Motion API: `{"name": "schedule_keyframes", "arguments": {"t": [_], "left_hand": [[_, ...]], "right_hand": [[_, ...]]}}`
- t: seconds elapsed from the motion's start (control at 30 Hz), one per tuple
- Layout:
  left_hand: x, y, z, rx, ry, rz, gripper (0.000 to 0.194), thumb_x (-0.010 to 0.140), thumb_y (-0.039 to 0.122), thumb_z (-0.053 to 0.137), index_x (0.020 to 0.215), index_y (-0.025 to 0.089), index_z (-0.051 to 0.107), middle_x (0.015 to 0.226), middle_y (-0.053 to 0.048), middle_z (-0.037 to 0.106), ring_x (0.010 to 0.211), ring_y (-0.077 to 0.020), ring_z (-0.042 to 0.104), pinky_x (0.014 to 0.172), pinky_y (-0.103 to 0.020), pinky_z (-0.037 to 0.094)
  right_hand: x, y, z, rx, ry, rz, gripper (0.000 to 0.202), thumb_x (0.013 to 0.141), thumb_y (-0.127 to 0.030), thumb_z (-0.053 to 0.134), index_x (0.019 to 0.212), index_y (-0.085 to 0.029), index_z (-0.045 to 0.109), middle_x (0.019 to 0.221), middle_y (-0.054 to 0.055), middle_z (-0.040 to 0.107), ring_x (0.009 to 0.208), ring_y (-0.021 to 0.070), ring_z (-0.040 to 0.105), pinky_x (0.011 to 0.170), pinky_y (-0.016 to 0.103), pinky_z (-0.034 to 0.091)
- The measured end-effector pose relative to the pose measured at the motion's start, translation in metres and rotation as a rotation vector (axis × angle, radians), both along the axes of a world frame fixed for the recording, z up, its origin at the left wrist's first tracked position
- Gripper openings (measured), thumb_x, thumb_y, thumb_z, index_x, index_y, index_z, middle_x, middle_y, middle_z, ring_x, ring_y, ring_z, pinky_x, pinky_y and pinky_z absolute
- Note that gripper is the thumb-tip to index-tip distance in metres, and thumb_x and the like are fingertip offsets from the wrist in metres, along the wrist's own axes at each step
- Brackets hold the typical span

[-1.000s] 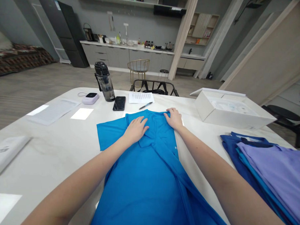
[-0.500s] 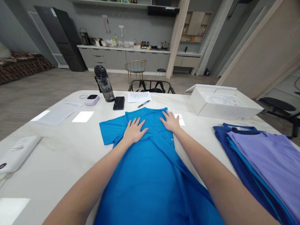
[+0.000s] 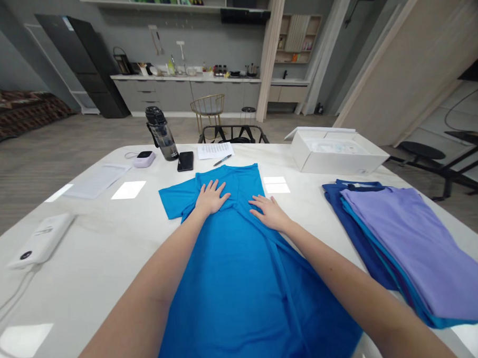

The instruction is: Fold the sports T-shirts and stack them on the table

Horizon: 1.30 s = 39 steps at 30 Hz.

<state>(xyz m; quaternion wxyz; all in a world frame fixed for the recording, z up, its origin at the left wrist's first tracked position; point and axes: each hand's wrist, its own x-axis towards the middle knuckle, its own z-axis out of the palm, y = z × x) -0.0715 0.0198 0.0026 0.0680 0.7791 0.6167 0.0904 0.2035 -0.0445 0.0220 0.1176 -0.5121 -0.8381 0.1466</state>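
- Head view: the blue T-shirt (image 3: 227, 274) lies spread along the white table (image 3: 115, 242), shoulder end away from the person, one short sleeve out to the left, its right side folded inward.
- Left hand (image 3: 211, 198) rests palm down on the shirt's upper part, fingers splayed, grasping nothing.
- Right hand (image 3: 270, 213) lies over the folded right side, fingers extended and loosely parted, released.
- Smartphone (image 3: 185, 161) and pen (image 3: 222, 160) lie just beyond the shoulders.
- Folded clothes (image 3: 403, 235), lilac uppermost, lie to the right, near an open white box (image 3: 337, 161).
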Motion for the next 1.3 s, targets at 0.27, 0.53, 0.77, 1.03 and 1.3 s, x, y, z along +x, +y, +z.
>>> {"name": "schedule_keyframes", "arguments": {"t": [0.27, 0.53, 0.77, 1.03, 1.3], "left_hand": [[0.007, -0.01, 0.012, 0.018, 0.064, 0.019, 0.066, 0.1, 0.063, 0.03, 0.157, 0.031, 0.038, 0.167, -0.008, 0.028, 0.156, -0.0316, 0.016, 0.122, -0.062, -0.001], [0.037, -0.06, 0.036, 0.232, -0.014, -0.182, 0.048, 0.102, 0.028, 0.035, 0.147, 0.021, 0.052, 0.153, -0.013, 0.049, 0.146, -0.0265, 0.039, 0.125, -0.048, 0.017], [0.077, -0.139, 0.035, 0.114, -0.128, -0.595, 0.037, 0.101, 0.025, 0.043, 0.132, 0.025, 0.063, 0.137, -0.008, 0.062, 0.129, -0.0214, 0.055, 0.11, -0.037, 0.041], [0.101, -0.167, 0.03, 0.137, -0.129, -0.606, 0.033, 0.102, 0.025, 0.043, 0.126, 0.024, 0.065, 0.13, -0.007, 0.066, 0.12, -0.0207, 0.059, 0.102, -0.037, 0.043], [0.128, -0.18, 0.025, 0.226, -0.051, -0.684, 0.031, 0.101, 0.022, 0.042, 0.119, 0.023, 0.067, 0.119, -0.007, 0.067, 0.111, -0.0218, 0.059, 0.1, -0.04, 0.039]], "right_hand": [[0.029, -0.075, -0.009, 0.003, -0.013, -0.015, 0.054, 0.105, -0.051, 0.038, 0.153, -0.027, 0.046, 0.164, 0.008, 0.034, 0.153, 0.0283, 0.028, 0.124, 0.058, 0.018], [0.031, -0.09, -0.013, 0.09, -0.016, -0.059, 0.052, 0.105, -0.05, 0.038, 0.149, -0.024, 0.051, 0.16, 0.006, 0.041, 0.15, 0.0275, 0.033, 0.124, 0.052, 0.019], [0.039, -0.097, -0.003, 0.201, 0.228, -0.111, 0.038, 0.098, -0.045, 0.056, 0.126, -0.02, 0.064, 0.131, 0.012, 0.065, 0.125, 0.0247, 0.057, 0.11, 0.039, 0.042], [0.093, -0.185, 0.017, 0.106, 0.079, -0.154, 0.032, 0.091, -0.052, 0.066, 0.105, -0.023, 0.069, 0.106, 0.007, 0.068, 0.102, 0.0249, 0.063, 0.091, 0.035, 0.047], [0.119, -0.264, 0.018, 0.087, -0.107, -0.449, 0.012, 0.095, -0.027, 0.055, 0.101, -0.02, 0.064, 0.097, 0.009, 0.07, 0.096, 0.0258, 0.065, 0.08, 0.035, 0.045]]}}
